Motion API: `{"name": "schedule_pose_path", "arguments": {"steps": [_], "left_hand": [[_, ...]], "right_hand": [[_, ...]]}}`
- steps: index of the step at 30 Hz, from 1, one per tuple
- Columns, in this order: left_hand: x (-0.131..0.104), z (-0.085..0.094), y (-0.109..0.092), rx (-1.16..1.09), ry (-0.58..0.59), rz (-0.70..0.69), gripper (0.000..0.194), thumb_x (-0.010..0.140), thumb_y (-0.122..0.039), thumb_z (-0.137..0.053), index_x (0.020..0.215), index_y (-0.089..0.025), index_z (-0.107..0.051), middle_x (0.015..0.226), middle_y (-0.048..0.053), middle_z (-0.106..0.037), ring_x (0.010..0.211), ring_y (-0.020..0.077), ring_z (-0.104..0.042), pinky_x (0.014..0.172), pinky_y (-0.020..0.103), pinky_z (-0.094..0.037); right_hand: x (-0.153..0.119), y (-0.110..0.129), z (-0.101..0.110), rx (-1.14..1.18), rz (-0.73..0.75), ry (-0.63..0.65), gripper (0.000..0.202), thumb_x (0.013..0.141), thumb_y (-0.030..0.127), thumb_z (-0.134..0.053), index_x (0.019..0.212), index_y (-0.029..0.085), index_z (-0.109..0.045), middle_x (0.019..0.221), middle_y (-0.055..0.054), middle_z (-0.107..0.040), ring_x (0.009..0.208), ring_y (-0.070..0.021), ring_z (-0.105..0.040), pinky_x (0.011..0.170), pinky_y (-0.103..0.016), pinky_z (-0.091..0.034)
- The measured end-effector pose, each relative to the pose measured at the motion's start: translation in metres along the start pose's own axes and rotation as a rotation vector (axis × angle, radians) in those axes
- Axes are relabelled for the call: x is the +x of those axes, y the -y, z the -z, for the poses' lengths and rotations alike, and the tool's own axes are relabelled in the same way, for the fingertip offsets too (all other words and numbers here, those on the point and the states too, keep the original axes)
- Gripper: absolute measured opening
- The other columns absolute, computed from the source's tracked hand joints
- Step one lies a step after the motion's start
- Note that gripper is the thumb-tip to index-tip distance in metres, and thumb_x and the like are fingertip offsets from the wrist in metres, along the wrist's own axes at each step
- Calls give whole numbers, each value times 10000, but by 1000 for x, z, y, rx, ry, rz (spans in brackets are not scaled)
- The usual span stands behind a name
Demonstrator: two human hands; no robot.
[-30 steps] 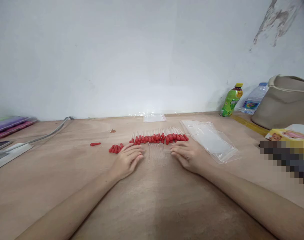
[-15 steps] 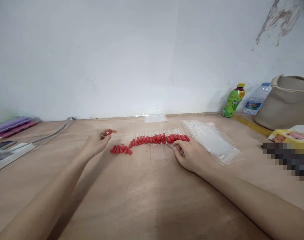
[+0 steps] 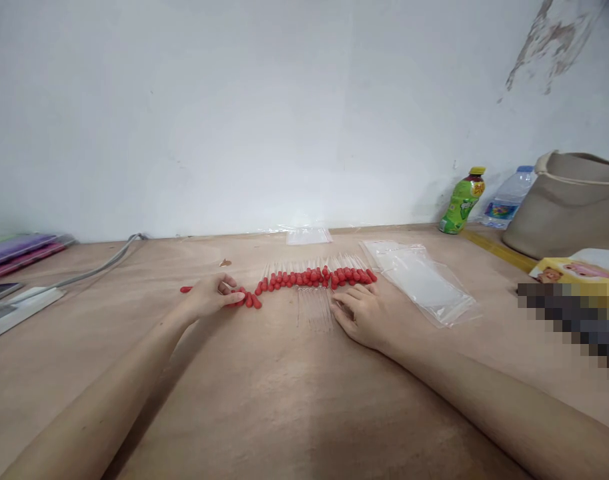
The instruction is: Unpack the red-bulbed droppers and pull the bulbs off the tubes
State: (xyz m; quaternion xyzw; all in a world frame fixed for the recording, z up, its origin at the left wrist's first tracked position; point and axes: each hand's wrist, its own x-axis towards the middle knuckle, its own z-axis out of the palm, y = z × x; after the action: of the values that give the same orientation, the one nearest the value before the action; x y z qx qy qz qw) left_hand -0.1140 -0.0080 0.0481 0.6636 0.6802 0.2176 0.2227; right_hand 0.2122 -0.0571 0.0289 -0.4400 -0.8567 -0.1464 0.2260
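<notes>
My left hand [image 3: 215, 297] reaches over the left end of a group of loose red rubber bulbs [image 3: 255, 301]. Its thumb lies across them and the curled fingers stand apart from the thumb; no bulb is plainly gripped. One red bulb [image 3: 185, 289] lies alone beyond the wrist. My right hand [image 3: 358, 313] rests on the table with thumb and forefinger pinched at the right edge of a row of thin glass tubes [image 3: 311, 310]; a tube seems to be between the fingertips, though it hardly shows. Behind lies a row of glass droppers [image 3: 309, 275] with red bulbs.
Clear plastic bags [image 3: 419, 280] lie right of the droppers, and another bag [image 3: 309, 236] is by the wall. A green bottle [image 3: 461, 203], a water bottle [image 3: 507, 200] and a beige bin [image 3: 564, 207] stand at the right. A grey cable [image 3: 117, 257] runs at the left.
My left hand has come down and right from holding a red bulb to the loose bulbs. A lone bulb now lies to its left. My right hand has drawn slightly down beside the tubes.
</notes>
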Motion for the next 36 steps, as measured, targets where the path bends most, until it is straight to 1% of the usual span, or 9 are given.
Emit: {"name": "schedule_pose_path", "arguments": {"steps": [5, 9, 11, 15, 20, 23, 26, 30, 36], "left_hand": [[8, 7, 10, 158, -163, -7, 343, 699, -483, -517, 865, -187, -568, 731, 23, -621, 693, 196, -600, 608, 276, -448], [23, 15, 41, 454, -417, 94, 304, 761, -281, -404, 962, -181, -610, 1041, 104, -592, 1009, 278, -539, 824, 354, -422], [27, 18, 58, 480, -429, 140, 356, 748, -215, -392, 1028, -151, -603, 1135, 134, -556, 1089, 290, -493, 879, 361, -397], [27, 23, 75, 451, -379, 171, 351, 757, -251, -393, 1006, -135, -612, 1071, 146, -606, 992, 299, -551, 803, 367, -431], [20, 19, 61, 384, -382, 145, 321, 748, -371, -429, 930, -176, -606, 929, 98, -651, 876, 255, -591, 697, 310, -443], [18, 12, 44, 302, -394, 134, 335, 694, -443, -488, 884, -190, -599, 819, 64, -658, 779, 232, -606, 624, 285, -435], [17, 6, 31, 295, -334, 129, 352, 679, -480, -483, 828, -187, -607, 717, 50, -648, 685, 226, -605, 564, 278, -407], [18, 6, 32, 335, -267, 129, 386, 716, -480, -418, 815, -174, -630, 682, 60, -640, 649, 226, -598, 557, 279, -389], [16, 5, 33, 377, -327, 75, 375, 754, -464, -387, 820, -189, -633, 806, 72, -654, 764, 252, -598, 602, 296, -393]], "right_hand": [[3, 7, 6, 37, -30, 87, 255, 807, 365, -516, 958, 207, -647, 951, -52, -677, 867, -203, -585, 790, -345, -334], [-1, 4, -6, 72, -47, 80, 313, 804, 438, -507, 974, 211, -639, 994, -51, -658, 934, -211, -555, 810, -350, -325], [-2, 3, -10, 83, -42, 75, 335, 812, 465, -488, 983, 218, -635, 1010, -46, -649, 950, -207, -544, 820, -350, -318], [-1, 4, -3, 54, -31, 117, 324, 836, 453, -465, 990, 226, -637, 998, -51, -645, 922, -199, -551, 809, -350, -310], [1, 6, 5, 25, -26, 124, 295, 826, 432, -491, 959, 224, -651, 956, -57, -651, 909, -213, -553, 804, -360, -314], [-1, 3, -4, 53, -26, 87, 304, 830, 438, -477, 939, 214, -653, 944, -62, -643, 888, -205, -549, 784, -356, -324], [-3, -1, -14, 107, -17, 46, 322, 840, 450, -455, 954, 216, -644, 936, -56, -636, 879, -192, -540, 788, -347, -330], [-3, -2, -17, 126, -17, 51, 315, 843, 448, -452, 954, 220, -641, 949, -52, -634, 897, -192, -536, 803, -344, -329], [-1, 1, -8, 100, -24, 60, 290, 837, 427, -475, 944, 214, -640, 936, -45, -643, 878, -184, -548, 793, -335, -334]]}}
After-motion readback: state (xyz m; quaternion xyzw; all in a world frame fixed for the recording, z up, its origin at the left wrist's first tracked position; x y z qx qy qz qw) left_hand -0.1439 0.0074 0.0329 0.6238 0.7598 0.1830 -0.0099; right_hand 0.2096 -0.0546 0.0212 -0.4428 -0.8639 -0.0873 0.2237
